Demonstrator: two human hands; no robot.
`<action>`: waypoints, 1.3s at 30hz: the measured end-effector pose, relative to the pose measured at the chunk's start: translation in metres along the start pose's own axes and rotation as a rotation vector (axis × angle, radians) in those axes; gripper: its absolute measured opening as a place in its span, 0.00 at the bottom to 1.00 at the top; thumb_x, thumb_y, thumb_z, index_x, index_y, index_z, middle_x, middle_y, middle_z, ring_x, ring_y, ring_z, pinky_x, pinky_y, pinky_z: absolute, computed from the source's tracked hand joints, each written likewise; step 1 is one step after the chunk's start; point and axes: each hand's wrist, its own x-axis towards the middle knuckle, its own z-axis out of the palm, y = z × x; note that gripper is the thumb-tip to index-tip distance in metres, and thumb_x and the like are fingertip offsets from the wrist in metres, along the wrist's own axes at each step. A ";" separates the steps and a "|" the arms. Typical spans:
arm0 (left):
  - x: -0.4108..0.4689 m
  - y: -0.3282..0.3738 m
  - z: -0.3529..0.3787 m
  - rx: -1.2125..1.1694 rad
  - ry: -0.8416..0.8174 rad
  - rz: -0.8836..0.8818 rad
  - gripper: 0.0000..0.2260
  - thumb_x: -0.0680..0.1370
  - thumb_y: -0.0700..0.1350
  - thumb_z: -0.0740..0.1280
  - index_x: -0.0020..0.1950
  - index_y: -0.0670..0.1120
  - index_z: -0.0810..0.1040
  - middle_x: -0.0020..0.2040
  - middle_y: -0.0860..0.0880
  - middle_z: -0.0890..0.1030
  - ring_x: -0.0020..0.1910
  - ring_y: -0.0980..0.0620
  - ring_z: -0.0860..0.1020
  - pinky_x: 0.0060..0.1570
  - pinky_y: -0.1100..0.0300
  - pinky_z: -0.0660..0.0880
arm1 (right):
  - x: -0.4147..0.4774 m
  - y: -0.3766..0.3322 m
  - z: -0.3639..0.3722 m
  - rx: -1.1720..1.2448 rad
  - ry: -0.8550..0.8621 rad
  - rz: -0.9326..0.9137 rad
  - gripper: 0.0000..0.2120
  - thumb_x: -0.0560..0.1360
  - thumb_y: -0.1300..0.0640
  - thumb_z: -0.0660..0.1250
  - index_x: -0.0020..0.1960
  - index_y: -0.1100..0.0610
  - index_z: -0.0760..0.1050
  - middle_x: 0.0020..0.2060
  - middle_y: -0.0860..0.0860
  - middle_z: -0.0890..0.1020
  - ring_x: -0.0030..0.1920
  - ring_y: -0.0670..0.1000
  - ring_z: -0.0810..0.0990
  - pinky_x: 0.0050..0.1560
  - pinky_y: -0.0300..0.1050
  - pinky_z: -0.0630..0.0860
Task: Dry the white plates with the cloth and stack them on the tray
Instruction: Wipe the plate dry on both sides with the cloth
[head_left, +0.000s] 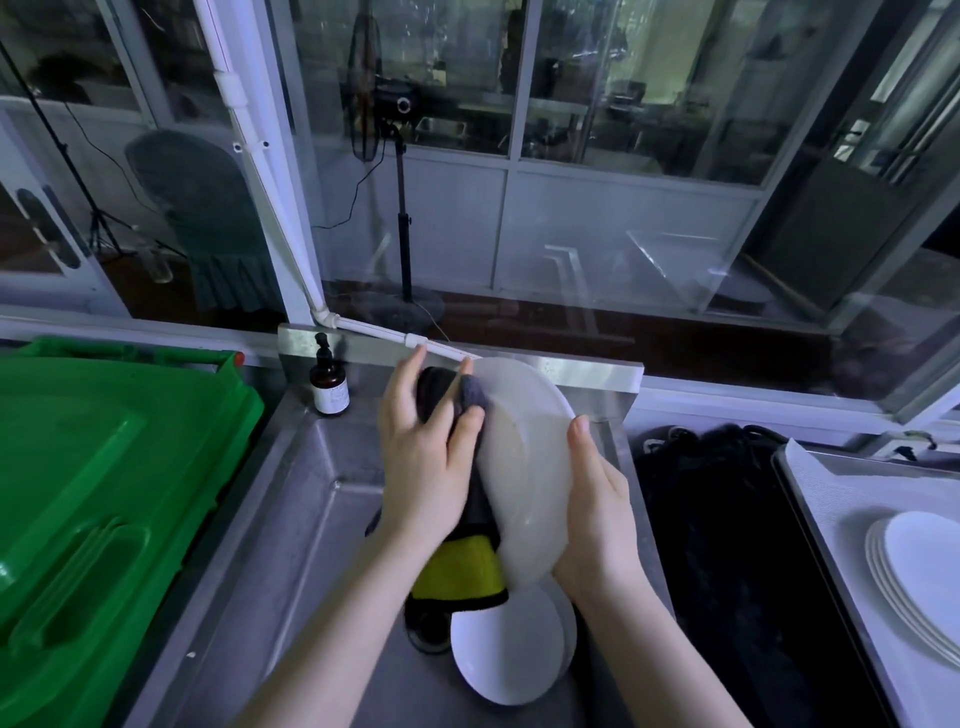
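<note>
1. A white plate (524, 467) is held up on edge above a steel sink (322, 519), tilted, with its hollow face turned to the left.
2. The right hand (597, 519) grips the plate's right rim. The thumb lies over the near edge and the fingers are hidden behind the plate.
3. The left hand (421, 467) holds a cloth (462, 566) against the plate's left face. Its fingers are spread and the thumb is bent onto the fabric, which bunches up dark grey between thumb and fingers.
4. The cloth hangs below that hand, showing a yellow side edged in black. Its lower edge ends just over the dishes in the sink.
5. More white plates (504, 654) lie in the sink basin directly beneath the hands. The top one faces up, and how many there are cannot be told.
6. To the right, well apart from the sink, a stack of white plates (919, 571) sits on a pale tray (831, 499), partly cut off by the frame's edge.
7. Between sink and tray lies a dark black mass (727, 519), too dim to identify.
8. A brown pump bottle (329, 384) stands upright at the sink's back left corner.
9. A green bin lid (104, 467) fills the left side, just beside the sink.
10. A white pipe (270, 208) runs down the window frame behind.
</note>
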 end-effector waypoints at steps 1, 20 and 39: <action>-0.006 0.001 0.001 0.082 0.057 0.011 0.18 0.81 0.49 0.63 0.69 0.45 0.77 0.69 0.40 0.68 0.69 0.44 0.66 0.71 0.55 0.61 | 0.001 -0.002 0.001 0.019 0.004 0.006 0.20 0.72 0.32 0.66 0.45 0.46 0.87 0.47 0.55 0.88 0.50 0.55 0.87 0.51 0.52 0.82; -0.032 -0.002 -0.006 -0.003 -0.059 0.137 0.20 0.80 0.47 0.64 0.70 0.41 0.74 0.70 0.48 0.74 0.71 0.50 0.71 0.64 0.41 0.73 | 0.009 -0.011 -0.007 0.071 0.111 -0.044 0.18 0.76 0.35 0.65 0.40 0.44 0.87 0.41 0.49 0.88 0.41 0.47 0.87 0.36 0.41 0.80; -0.058 -0.012 -0.014 -0.080 -0.103 0.152 0.17 0.82 0.45 0.59 0.71 0.47 0.71 0.72 0.53 0.72 0.73 0.58 0.67 0.72 0.55 0.62 | 0.001 -0.012 0.001 -0.099 0.203 -0.030 0.24 0.79 0.37 0.62 0.42 0.56 0.83 0.31 0.46 0.85 0.26 0.40 0.81 0.22 0.30 0.70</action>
